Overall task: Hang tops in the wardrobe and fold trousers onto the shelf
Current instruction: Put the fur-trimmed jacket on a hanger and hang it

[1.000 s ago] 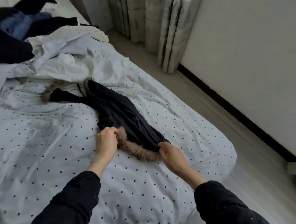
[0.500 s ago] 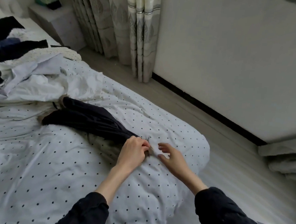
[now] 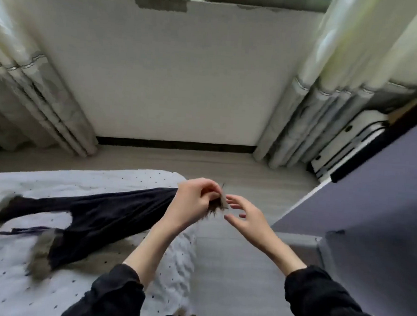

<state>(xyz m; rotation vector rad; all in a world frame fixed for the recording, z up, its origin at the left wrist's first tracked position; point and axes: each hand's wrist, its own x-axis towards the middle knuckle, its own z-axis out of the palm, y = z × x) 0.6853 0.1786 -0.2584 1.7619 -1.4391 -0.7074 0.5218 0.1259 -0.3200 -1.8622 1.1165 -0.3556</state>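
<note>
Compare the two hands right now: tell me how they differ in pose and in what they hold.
The left hand has its fingers curled, with a grip on the fur-trimmed end of the dark garment; the right hand holds nothing. The left hand's fingers are bunched tight; the right hand's are spread and relaxed, fingertips beside the fur trim. Both are raised past the edge of the dotted bed, in dark sleeves.

The left hand (image 3: 192, 203) has lifted the dark garment (image 3: 106, 215) (fur-trimmed end) off the bed (image 3: 48, 289), trailing.

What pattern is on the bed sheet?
The bed sheet is white with small dark polka dots, seen best in the head view.
</note>
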